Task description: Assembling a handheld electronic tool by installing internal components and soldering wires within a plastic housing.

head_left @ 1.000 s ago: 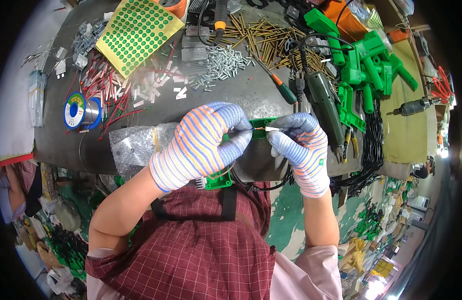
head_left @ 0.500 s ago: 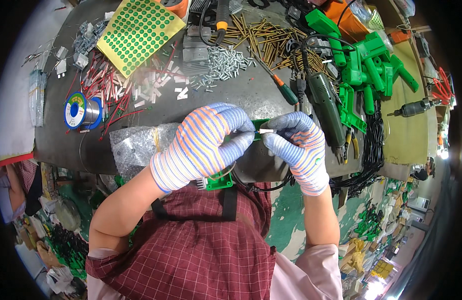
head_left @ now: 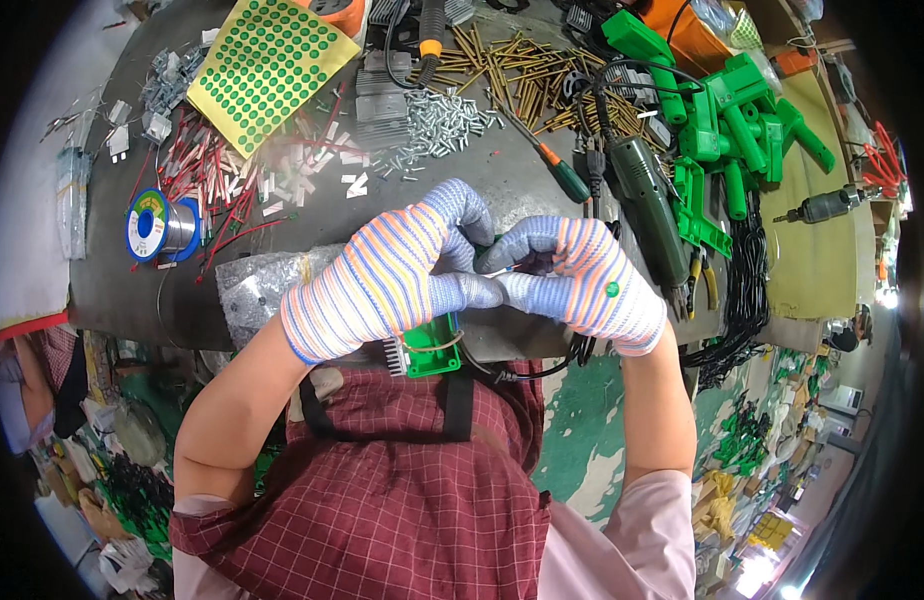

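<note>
Both my hands wear striped knit gloves and meet above the near part of the workbench. A thin wire with a pale sleeve (head_left: 500, 271) is pinched in the fingers of my right hand (head_left: 587, 280). My left hand (head_left: 397, 270) is curled beside it, its thumb tip touching the right thumb; what its fingers hold is hidden. Below the left hand, at the bench edge, sits an open green plastic housing (head_left: 434, 352) with a finned metal heat sink (head_left: 394, 355) beside it. A black cable (head_left: 527, 378) runs rightward from the housing.
Farther back lie a solder spool (head_left: 162, 226), red wires (head_left: 222, 165), a green-dot sticker sheet (head_left: 267, 75), silver screws (head_left: 437, 125) and brass-coloured rods (head_left: 527, 75). Rightward are a screwdriver (head_left: 565, 175), a dark green power tool (head_left: 647, 205) and green casings (head_left: 727, 130). Bubble wrap (head_left: 262, 290) lies left.
My left thumb and fingers have shifted, and the thumb now meets the right thumb. The right hand has moved slightly left and nearer, with the pale sleeve. More of the green housing shows.
</note>
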Action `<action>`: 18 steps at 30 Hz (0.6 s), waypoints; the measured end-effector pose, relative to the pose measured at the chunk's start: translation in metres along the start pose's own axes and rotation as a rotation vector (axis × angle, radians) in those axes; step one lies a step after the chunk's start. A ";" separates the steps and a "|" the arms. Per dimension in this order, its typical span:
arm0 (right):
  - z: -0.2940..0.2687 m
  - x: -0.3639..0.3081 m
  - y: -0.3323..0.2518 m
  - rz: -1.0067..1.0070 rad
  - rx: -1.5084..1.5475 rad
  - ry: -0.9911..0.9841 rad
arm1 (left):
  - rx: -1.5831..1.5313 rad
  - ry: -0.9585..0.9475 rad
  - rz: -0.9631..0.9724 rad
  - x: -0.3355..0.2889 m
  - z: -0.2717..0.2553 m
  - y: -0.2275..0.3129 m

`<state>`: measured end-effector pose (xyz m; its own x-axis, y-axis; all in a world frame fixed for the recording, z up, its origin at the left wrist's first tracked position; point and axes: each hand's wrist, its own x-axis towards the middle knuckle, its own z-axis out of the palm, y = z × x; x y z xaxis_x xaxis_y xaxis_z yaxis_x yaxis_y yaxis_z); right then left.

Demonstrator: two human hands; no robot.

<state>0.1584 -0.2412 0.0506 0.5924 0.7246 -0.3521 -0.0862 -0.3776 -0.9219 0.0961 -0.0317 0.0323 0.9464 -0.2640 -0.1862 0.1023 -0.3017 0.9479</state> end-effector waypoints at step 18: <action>0.027 -0.049 0.025 -0.267 -0.400 0.543 | 0.137 -0.007 0.088 -0.002 0.004 0.000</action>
<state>0.1056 -0.2707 0.0401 0.8756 0.4720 0.1028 0.3553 -0.4851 -0.7990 0.0929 -0.0346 0.0320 0.9477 -0.3011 -0.1059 -0.0243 -0.3987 0.9167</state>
